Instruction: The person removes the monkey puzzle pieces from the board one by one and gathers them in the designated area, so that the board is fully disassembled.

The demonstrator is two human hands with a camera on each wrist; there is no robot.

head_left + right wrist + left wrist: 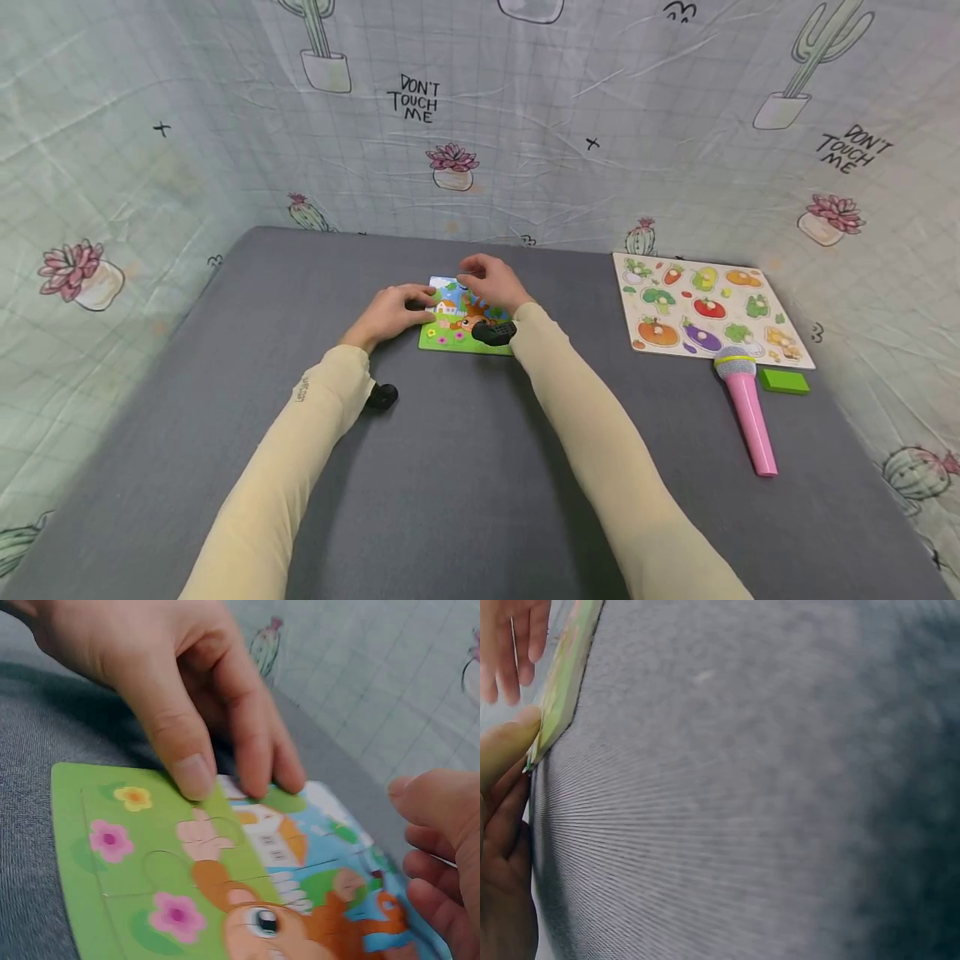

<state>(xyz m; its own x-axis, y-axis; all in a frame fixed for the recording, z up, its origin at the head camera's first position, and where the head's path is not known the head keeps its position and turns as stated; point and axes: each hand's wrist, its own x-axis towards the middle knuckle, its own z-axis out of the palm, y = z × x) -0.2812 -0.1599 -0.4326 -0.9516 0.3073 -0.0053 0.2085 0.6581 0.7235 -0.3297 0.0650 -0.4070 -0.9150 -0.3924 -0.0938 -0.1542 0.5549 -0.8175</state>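
A small jigsaw puzzle [450,337] in a green-edged board lies flat on the grey table, its pieces fitted together. Its picture has a brown monkey, pink and yellow flowers and a house. My left hand [393,312] rests at the board's left edge, thumb and fingertips on it, as the right wrist view [180,697] also shows. Over the far right part of the board hovers my right hand [495,282], fingers loosely bent and nothing between them. It also appears at the top of the left wrist view. My right forearm and wrist camera hide the board's right side.
To the right lies a wooden vegetable puzzle board [678,300]. A pink toy microphone [750,421] leans its head at that board's near edge, beside a green block [783,382]. A cactus-print cloth [525,117] hangs behind and around the table [442,483].
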